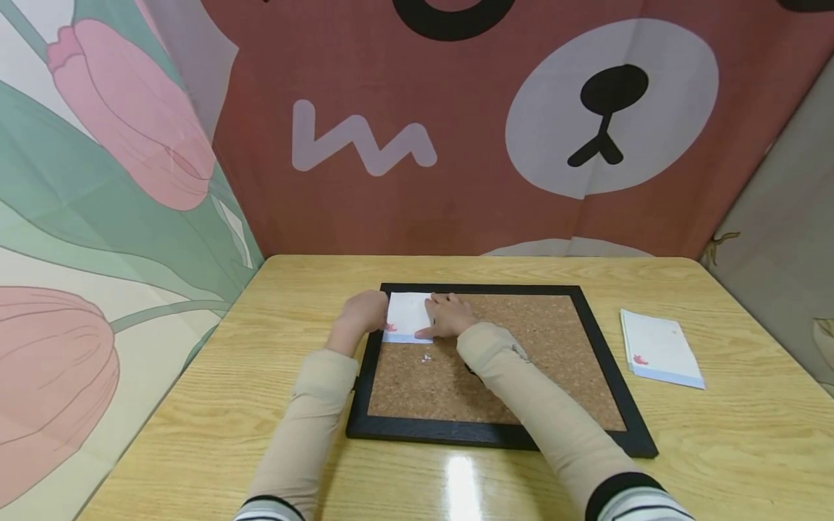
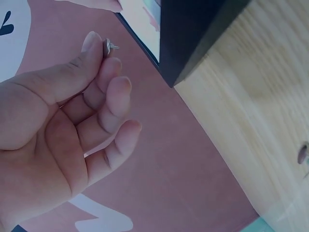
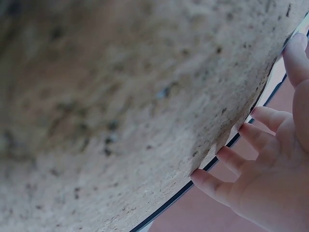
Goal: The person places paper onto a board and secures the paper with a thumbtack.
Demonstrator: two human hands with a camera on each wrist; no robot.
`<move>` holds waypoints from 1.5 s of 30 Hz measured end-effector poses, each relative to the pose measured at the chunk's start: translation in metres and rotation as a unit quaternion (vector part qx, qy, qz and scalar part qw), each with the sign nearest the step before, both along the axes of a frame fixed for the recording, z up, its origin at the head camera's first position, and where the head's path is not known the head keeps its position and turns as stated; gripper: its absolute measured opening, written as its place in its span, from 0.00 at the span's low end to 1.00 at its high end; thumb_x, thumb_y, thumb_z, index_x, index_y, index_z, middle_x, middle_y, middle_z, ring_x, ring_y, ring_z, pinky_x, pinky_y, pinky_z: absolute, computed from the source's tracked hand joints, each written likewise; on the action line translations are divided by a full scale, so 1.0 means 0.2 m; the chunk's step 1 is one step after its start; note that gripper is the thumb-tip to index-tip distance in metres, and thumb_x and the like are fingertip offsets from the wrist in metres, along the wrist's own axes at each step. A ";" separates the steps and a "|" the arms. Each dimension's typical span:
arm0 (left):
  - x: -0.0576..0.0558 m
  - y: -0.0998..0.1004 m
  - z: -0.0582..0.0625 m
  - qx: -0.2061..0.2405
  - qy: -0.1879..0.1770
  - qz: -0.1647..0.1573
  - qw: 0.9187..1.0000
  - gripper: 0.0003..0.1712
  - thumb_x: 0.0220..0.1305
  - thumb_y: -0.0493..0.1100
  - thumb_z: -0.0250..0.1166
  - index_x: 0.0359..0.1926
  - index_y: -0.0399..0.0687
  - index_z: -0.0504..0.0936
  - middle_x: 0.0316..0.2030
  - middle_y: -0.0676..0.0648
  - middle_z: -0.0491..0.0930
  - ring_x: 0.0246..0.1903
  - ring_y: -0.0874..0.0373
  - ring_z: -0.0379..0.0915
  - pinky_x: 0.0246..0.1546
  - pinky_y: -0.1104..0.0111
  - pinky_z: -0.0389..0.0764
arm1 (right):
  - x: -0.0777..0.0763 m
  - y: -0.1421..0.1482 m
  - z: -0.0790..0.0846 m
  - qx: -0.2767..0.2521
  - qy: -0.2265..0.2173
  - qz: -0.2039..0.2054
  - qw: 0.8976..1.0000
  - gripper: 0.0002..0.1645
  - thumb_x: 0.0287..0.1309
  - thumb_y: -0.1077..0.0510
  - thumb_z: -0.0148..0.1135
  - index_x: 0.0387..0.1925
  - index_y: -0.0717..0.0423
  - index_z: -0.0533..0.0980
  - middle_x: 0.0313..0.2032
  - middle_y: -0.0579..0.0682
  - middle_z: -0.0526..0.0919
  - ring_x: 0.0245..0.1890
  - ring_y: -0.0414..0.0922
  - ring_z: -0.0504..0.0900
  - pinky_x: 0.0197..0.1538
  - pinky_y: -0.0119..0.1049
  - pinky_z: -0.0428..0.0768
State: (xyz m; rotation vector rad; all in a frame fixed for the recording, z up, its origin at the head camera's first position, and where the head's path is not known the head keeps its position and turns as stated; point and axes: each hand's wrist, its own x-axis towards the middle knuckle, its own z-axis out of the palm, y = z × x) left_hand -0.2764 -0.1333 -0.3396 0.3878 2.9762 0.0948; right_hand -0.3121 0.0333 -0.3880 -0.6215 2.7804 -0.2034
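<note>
My left hand (image 1: 363, 312) is at the upper left corner of a black-framed cork board (image 1: 534, 354). In the left wrist view its thumb and index finger pinch a thumbtack (image 2: 107, 48), with the point facing away from the fingers. A white sheet of note paper (image 1: 405, 315) with a blue lower edge and a small red print lies in that corner of the board. My right hand (image 1: 449, 317) rests with spread fingers on the sheet's right side and the cork. In the right wrist view its fingertips (image 3: 203, 179) touch the cork.
A stack of similar note paper (image 1: 661, 347) lies on the wooden table (image 1: 736, 441) right of the board. Small shiny bits (image 1: 426, 358), too small to identify, are on the cork below the sheet. Another tack (image 2: 303, 153) shows on wood in the left wrist view.
</note>
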 end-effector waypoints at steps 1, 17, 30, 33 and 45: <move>0.00 0.01 0.00 -0.001 0.003 0.000 1.000 0.12 0.50 0.41 0.68 0.17 0.43 0.78 0.17 0.50 0.71 0.20 0.58 0.64 0.19 0.69 0.66 | 0.00 0.00 0.00 0.001 0.000 -0.001 1.000 0.50 0.50 0.32 0.53 0.67 0.52 0.52 0.67 0.54 0.48 0.64 0.57 0.45 0.60 0.56 0.48; -0.06 0.10 0.02 -0.011 0.014 -0.003 1.000 0.08 0.50 0.37 0.67 0.18 0.44 0.79 0.22 0.50 0.76 0.25 0.56 0.70 0.22 0.66 0.72 | 0.00 0.00 0.00 0.001 -0.004 0.002 1.000 0.50 0.50 0.32 0.53 0.67 0.52 0.51 0.67 0.53 0.47 0.65 0.56 0.44 0.60 0.56 0.48; -0.10 0.15 0.00 0.012 -0.006 0.003 1.000 0.06 0.52 0.35 0.65 0.21 0.42 0.79 0.26 0.47 0.77 0.29 0.54 0.73 0.28 0.64 0.74 | 0.00 0.00 -0.02 0.005 0.000 0.002 1.000 0.49 0.49 0.32 0.53 0.67 0.51 0.52 0.67 0.53 0.48 0.64 0.55 0.46 0.59 0.56 0.49; -0.11 0.15 -0.01 0.021 -0.007 -0.001 1.000 0.05 0.53 0.34 0.64 0.22 0.41 0.79 0.26 0.47 0.78 0.29 0.54 0.73 0.28 0.65 0.74 | -0.01 0.00 -0.02 0.010 0.005 0.001 1.000 0.50 0.49 0.31 0.53 0.67 0.51 0.52 0.67 0.53 0.48 0.64 0.55 0.46 0.59 0.56 0.50; -0.14 0.17 -0.02 0.038 -0.013 -0.012 0.999 0.07 0.57 0.29 0.56 0.25 0.38 0.78 0.27 0.43 0.76 0.21 0.56 0.64 0.21 0.69 0.66 | 0.00 0.00 -0.01 0.012 0.012 0.006 1.000 0.49 0.49 0.32 0.53 0.66 0.51 0.53 0.67 0.53 0.49 0.64 0.56 0.47 0.59 0.56 0.51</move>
